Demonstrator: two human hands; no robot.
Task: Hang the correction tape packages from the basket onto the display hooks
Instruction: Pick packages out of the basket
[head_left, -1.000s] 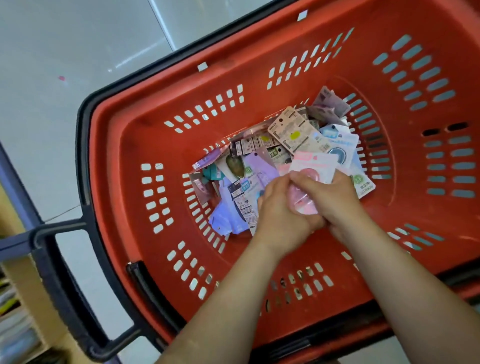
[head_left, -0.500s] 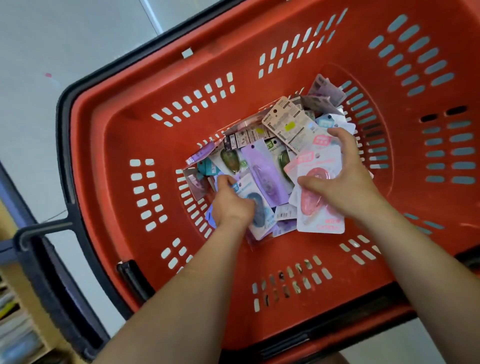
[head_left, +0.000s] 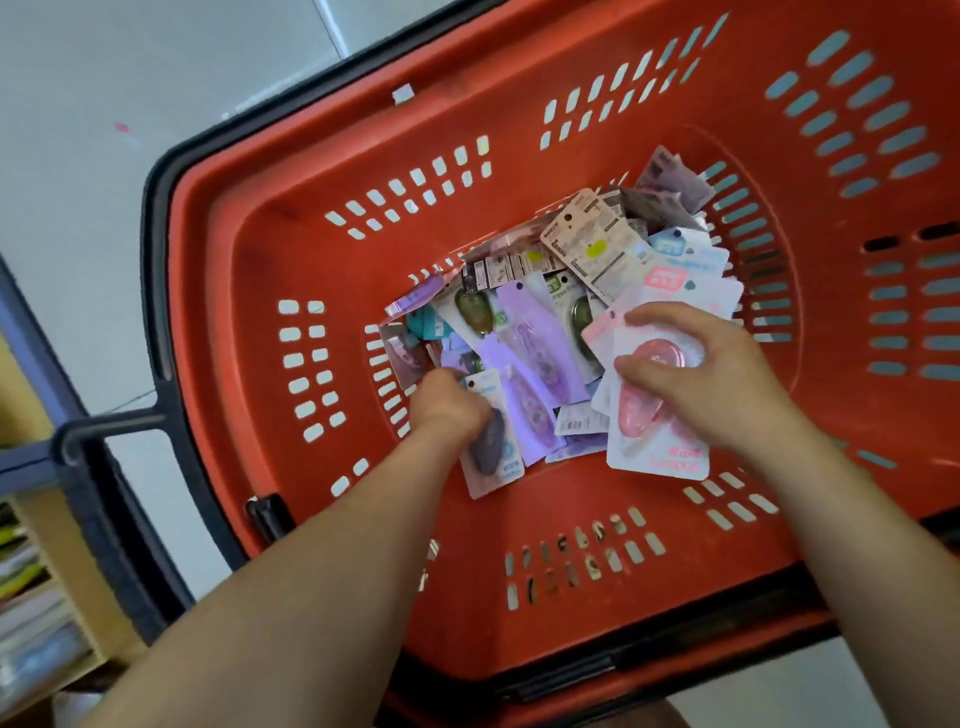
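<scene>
**Hands split up: a second package is being picked**

Head view. A second ago both hands met on one pink card; since then they have parted. The right hand (head_left: 711, 384) keeps the pink package (head_left: 657, 447), thumb across its clear blister and fingers curled over the top edge, holding it just above the near right side of the pile (head_left: 545, 322). A second pink card appears to sit behind it, though I cannot tell if it is gripped too. The left hand (head_left: 449, 405) has gone to the pile's near left corner and is now closed round a dark-blister package (head_left: 491, 447), whose lower end sticks out from under the palm towards the basket (head_left: 311, 519) wall.

The remaining correction tape packages lie jumbled on the basket bottom. No display hooks are in view; only a shelf (head_left: 31, 571) edge shows at the left. By my judgement this is still gathering: one package per hand, with hanging yet to begin.
</scene>
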